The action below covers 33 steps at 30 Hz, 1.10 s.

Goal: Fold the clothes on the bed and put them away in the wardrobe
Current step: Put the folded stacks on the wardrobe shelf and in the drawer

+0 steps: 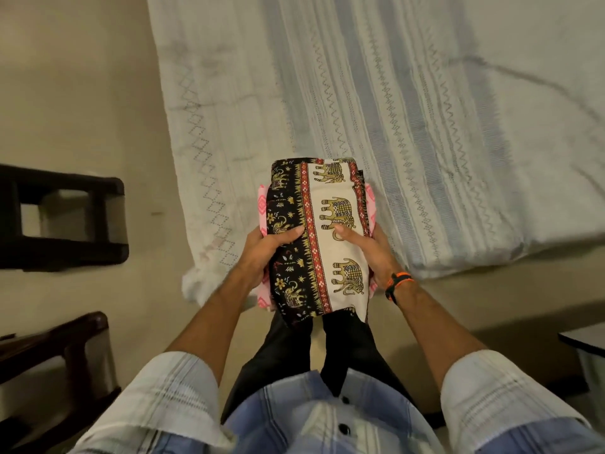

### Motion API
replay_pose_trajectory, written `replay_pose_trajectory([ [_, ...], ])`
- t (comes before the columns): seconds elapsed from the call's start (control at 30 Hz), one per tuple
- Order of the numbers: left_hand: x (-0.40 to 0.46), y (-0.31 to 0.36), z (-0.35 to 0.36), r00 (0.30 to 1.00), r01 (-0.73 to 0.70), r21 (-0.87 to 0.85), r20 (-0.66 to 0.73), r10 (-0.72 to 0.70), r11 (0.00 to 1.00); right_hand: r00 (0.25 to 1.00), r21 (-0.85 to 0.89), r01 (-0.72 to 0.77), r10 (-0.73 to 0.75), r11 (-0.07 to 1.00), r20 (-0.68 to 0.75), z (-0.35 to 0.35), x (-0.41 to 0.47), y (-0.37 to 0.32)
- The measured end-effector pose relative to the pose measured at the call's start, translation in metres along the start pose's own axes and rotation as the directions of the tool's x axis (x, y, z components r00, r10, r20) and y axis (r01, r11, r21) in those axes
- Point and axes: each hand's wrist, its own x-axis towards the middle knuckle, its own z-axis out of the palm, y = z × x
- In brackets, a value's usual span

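Note:
I hold a stack of folded clothes [327, 204] in front of me, above the near corner of the bed. On top lies a black, red and cream elephant-print piece; beneath it a pink and white garment [263, 204] peeks out at both sides. My left hand [266, 249] grips the stack's left side with the thumb pressed on top. On the right side, my right hand [373, 253] does the same, an orange and black band on its wrist. The bed [425, 109] is covered with a white sheet with pale blue stripes. No wardrobe is in view.
A dark wooden stool or small table [65, 217] stands on the beige floor left of the bed. Another dark wooden piece of furniture [55, 348] sits at the lower left. A grey-topped edge [586, 339] shows at the right border.

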Motion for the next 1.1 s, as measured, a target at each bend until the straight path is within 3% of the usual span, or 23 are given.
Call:
replay_pose_trajectory([
  [0.23, -0.061, 0.038, 0.047, 0.982, -0.120, 0.163, 0.162, 0.094, 0.979, 0.973, 0.156, 0.185, -0.159, 0.970, -0.165, -0.021, -0.082, -0.025],
  [0.53, -0.094, 0.048, 0.150, 0.913, -0.220, 0.367, 0.403, 0.059, 0.904, 0.878, 0.253, 0.367, -0.243, 0.895, -0.413, -0.096, -0.154, -0.025],
  [0.8, -0.128, 0.012, 0.299, 0.842, -0.312, 0.508, 0.540, -0.014, 0.803, 0.770, 0.333, 0.507, -0.244, 0.795, -0.589, -0.216, -0.220, -0.004],
  [1.1, -0.158, -0.058, 0.449, 0.788, -0.358, 0.591, 0.607, -0.106, 0.723, 0.677, 0.354, 0.567, -0.176, 0.743, -0.715, -0.349, -0.286, 0.028],
])
